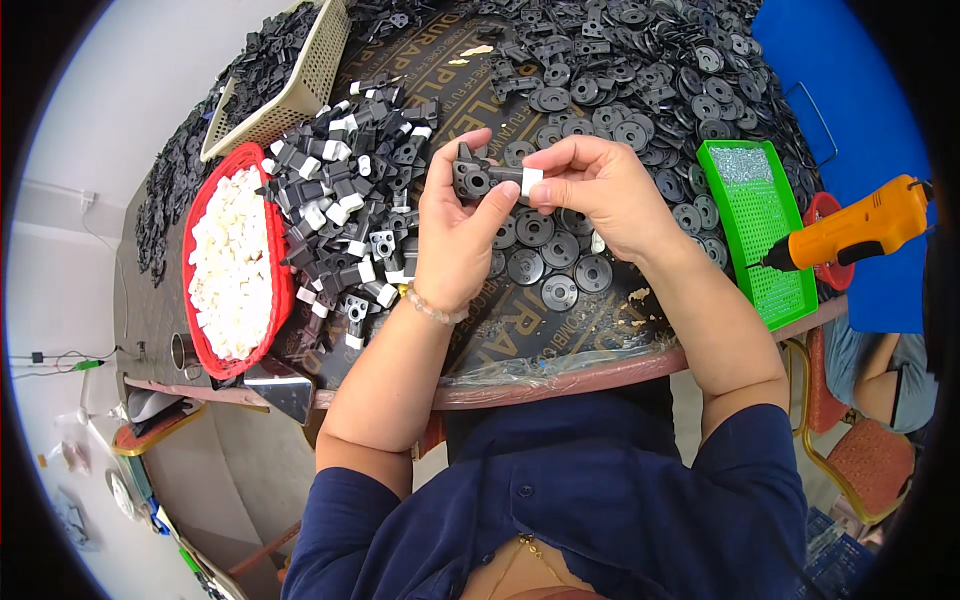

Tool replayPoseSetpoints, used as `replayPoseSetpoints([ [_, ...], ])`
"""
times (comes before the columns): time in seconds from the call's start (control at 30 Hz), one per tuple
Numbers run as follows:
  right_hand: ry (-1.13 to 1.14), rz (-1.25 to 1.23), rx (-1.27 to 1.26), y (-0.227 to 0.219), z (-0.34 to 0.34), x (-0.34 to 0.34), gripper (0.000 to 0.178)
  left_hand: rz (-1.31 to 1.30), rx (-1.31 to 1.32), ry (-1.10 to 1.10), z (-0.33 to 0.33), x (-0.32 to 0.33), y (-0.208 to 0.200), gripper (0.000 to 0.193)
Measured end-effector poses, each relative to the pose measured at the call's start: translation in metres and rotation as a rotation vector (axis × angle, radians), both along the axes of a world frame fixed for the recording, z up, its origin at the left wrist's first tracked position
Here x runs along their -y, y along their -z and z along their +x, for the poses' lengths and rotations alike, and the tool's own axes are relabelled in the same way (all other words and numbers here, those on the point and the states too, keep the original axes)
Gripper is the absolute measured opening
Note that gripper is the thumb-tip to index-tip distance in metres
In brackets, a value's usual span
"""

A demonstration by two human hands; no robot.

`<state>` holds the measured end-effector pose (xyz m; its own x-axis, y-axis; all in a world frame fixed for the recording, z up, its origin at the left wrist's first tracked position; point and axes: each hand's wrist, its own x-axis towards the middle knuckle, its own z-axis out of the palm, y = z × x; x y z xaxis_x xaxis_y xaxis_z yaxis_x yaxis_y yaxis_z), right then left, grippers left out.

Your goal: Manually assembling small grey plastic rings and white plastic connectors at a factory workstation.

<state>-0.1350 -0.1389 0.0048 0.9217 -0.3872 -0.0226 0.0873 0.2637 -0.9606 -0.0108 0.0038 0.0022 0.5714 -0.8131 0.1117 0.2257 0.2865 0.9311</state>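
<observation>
Above the middle of the table my left hand [452, 215] is closed around a black plastic bracket [474, 178] with a round hole in it. A white plastic cap [532, 183] sits at the bracket's right end, pinched between the thumb and fingers of my right hand [600, 195]. How far the cap is pushed on, I cannot tell. Beneath my hands lie several black round discs [534, 228]. Left of my left hand is a heap of black brackets with white ends [340, 180].
A red basket [284, 270] of small white pieces stands at the left, near a beige basket [312, 80] of black parts. Black parts pile up at the far side. At the right are a green tray [785, 290] with small screws and an orange electric screwdriver [860, 235].
</observation>
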Motion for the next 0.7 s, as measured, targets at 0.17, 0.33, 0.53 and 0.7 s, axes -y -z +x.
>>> replayPoseSetpoints([
  [0.17,-0.049,-0.198,0.1,0.0,0.001,0.002,0.074,-0.025,-0.265,0.257,0.008,-0.005,-0.011,0.101],
  [0.33,-0.191,-0.204,0.193,-0.014,0.013,-0.005,0.084,-0.204,-0.451,0.326,-0.002,0.001,-0.005,0.097],
  [0.53,0.063,-0.595,0.195,-0.049,0.075,-0.018,0.069,-0.118,-0.772,0.168,0.017,0.004,0.022,0.046],
  [0.7,0.1,-0.957,0.147,-0.041,0.177,-0.034,0.075,-0.046,-0.806,0.121,0.017,0.008,0.031,0.044],
])
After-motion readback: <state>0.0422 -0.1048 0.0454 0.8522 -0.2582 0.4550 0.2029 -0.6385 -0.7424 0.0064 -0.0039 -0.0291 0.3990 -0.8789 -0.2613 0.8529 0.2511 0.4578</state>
